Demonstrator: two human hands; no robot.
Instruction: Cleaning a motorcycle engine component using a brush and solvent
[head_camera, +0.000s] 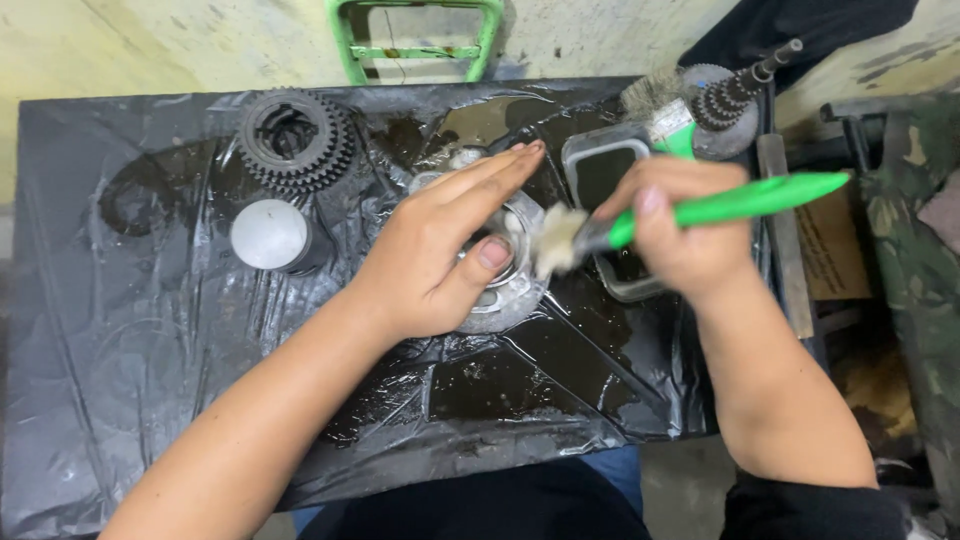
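Brush (700, 212) works hub (510, 290), sheet's near edge (450, 455) close.

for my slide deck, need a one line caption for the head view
Left hand steadies a round metal part as right hand works a green-handled brush on it.

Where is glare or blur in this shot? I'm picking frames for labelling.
Head view: glare streaks the wet black plastic sheet; the brush bristles in the right hand are motion-blurred; the left hand and gear stack are sharp; lighting is even.
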